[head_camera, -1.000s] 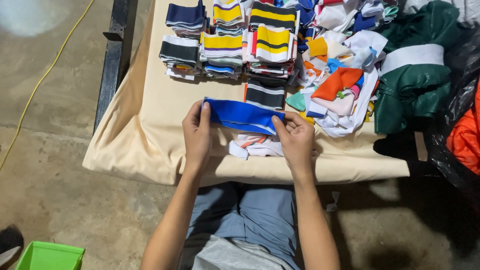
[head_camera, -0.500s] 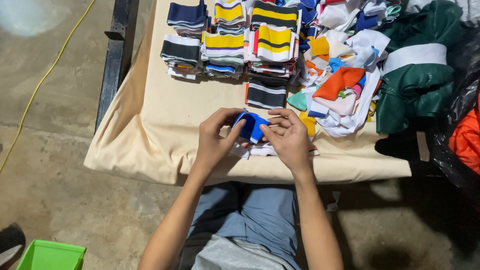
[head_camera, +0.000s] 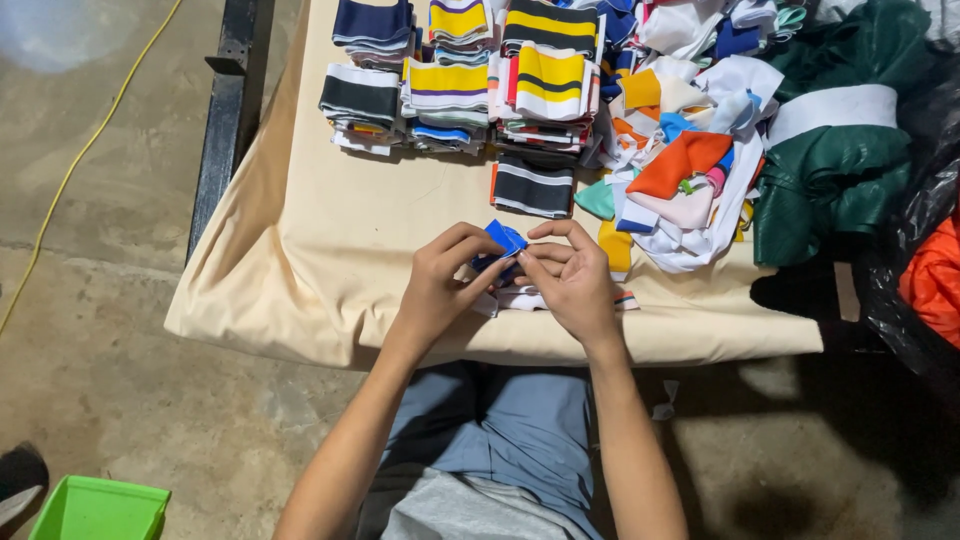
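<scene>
— While both of your hands are bunched together like that, what have they got?

— My left hand (head_camera: 440, 275) and my right hand (head_camera: 568, 280) are both closed on a small blue fabric strip (head_camera: 503, 240), folded down to a little wad. Fingers curl round it from each side, thumbs pressing on top, so the fold can't spring open. It sits just above the near edge of the desk (head_camera: 400, 210), about the middle, right in front of me.

— And what lies under your hands?

— A few white strips with coloured edging (head_camera: 520, 298), touching my right hand at its 6 o'clock side. I judge they are close by so I can reach them without stretching.

— What about the far side?

— At 12 o'clock from my hands lies a black strip with white stripes (head_camera: 533, 186), on its own. Beyond it, from 11 to 12 o'clock, stand neat folded stacks (head_camera: 455, 90) in navy, yellow and black stripes, squared up in rows. At 1 to 2 o'clock is a loose heap of unsorted pieces (head_camera: 690, 160), orange, white and blue, tumbled together. A dark green bundle with a white band (head_camera: 830, 150) sits at 2 o'clock.

— Anything off the desk?

— A green bin (head_camera: 100, 508) on the floor, at 8 o'clock.
</scene>
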